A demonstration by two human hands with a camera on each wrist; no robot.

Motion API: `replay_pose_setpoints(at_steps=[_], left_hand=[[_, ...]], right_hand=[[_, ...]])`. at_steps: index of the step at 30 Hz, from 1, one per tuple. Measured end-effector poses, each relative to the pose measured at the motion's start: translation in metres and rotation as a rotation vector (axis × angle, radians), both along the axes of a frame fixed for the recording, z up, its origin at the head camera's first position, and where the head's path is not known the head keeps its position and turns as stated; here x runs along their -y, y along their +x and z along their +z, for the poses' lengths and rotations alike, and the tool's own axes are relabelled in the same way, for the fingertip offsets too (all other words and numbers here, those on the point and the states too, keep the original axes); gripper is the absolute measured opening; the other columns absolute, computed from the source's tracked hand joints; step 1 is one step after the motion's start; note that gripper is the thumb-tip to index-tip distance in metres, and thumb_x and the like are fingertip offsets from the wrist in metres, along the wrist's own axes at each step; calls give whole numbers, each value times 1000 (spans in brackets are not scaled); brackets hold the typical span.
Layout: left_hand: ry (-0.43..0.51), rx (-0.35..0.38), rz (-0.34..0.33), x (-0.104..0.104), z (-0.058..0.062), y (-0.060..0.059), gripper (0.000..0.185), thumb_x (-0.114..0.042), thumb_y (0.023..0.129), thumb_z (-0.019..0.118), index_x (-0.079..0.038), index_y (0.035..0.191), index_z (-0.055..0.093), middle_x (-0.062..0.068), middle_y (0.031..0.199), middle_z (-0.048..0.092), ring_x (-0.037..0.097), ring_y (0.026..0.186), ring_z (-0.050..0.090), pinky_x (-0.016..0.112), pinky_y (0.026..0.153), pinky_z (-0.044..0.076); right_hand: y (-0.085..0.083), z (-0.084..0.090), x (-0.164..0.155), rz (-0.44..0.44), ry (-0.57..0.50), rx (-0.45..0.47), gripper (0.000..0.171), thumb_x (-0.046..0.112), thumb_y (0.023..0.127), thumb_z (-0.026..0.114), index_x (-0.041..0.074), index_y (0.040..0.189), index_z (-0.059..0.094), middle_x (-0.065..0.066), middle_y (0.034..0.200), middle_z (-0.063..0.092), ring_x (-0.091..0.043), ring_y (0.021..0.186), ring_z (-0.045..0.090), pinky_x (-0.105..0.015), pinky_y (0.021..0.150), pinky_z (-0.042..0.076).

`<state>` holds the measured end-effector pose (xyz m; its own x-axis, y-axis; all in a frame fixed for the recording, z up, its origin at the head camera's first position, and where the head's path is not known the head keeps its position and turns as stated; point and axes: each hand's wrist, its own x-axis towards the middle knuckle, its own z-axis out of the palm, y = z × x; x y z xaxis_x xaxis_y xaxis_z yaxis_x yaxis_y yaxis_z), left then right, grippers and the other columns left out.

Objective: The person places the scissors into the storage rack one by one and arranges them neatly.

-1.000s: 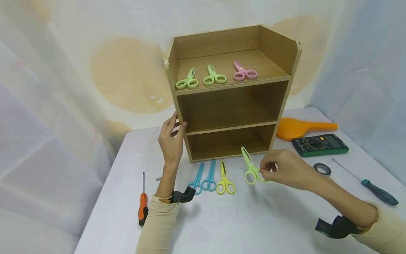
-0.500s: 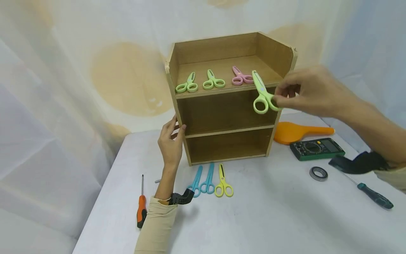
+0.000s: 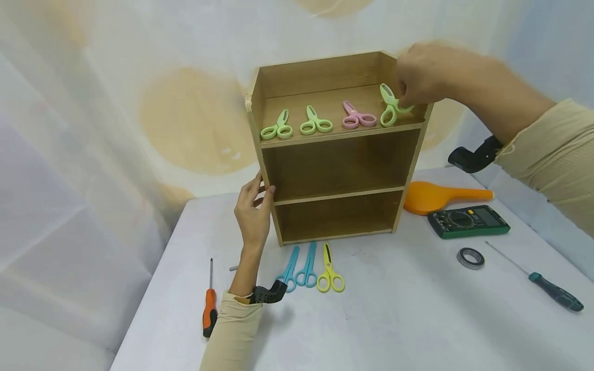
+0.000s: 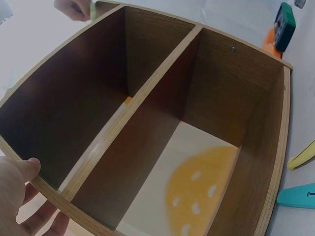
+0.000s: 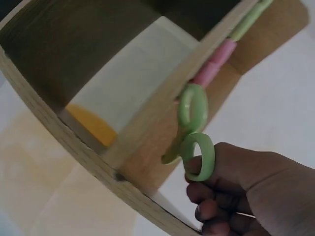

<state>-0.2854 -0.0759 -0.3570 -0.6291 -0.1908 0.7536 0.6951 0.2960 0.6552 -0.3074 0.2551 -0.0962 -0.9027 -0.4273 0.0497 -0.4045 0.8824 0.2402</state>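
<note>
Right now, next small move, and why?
Probably settle the held green scissors on the top shelf and release: the right hand pinches one handle ring at the shelf's right end, beside the pink scissors, while the left hand grips the shelf unit.

Beige left sleeve [image 3: 235, 327], beige right sleeve [image 3: 554, 157]!
And there's black too: a bent left wrist piece [image 3: 270, 292], a matching right wrist piece [image 3: 474, 156]!

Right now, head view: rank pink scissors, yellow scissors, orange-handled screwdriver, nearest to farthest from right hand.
From the right hand:
1. Pink scissors: on the shelf unit, top level, left of the hand.
2. Yellow scissors: on the table, in front of the unit.
3. Orange-handled screwdriver: table's left side.
</note>
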Motion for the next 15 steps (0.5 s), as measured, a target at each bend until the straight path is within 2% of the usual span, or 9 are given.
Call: replay_pose_setpoints(at_steps=[3, 8, 12, 15], left_hand=[[-2, -10, -4, -1, 2, 0, 45, 2, 92, 70, 3, 135, 60, 23, 118, 63, 34, 102, 67, 45, 79, 60], [12, -6, -9, -3, 3, 0, 44, 2, 91, 71, 3, 135, 60, 24, 118, 63, 35, 103, 66, 51, 79, 59], [9, -1, -6, -3, 4, 1, 44, 1, 92, 70, 4, 135, 60, 24, 118, 63, 35, 103, 66, 52, 79, 59], [2, -5, -4, -2, 4, 2, 44, 1, 92, 70, 5, 135, 59, 25, 118, 63, 35, 103, 66, 51, 79, 59]], right_hand=[[-7, -3, -1, -30, 22, 31, 37, 15, 87, 70, 12, 54, 54, 2, 54, 41, -17, 54, 40, -27, 46, 31], [-12, -13, 2, -61, -3, 86, 26, 5, 90, 62, 4, 64, 61, -2, 57, 46, -17, 52, 44, -27, 46, 36], [-7, -20, 2, -37, -2, 54, 28, -2, 89, 53, 5, 63, 57, -3, 58, 46, -17, 52, 44, -27, 46, 34], [3, -23, 2, -37, -7, -14, 30, 0, 90, 52, 8, 60, 54, -3, 58, 43, -18, 52, 41, -28, 46, 32]])
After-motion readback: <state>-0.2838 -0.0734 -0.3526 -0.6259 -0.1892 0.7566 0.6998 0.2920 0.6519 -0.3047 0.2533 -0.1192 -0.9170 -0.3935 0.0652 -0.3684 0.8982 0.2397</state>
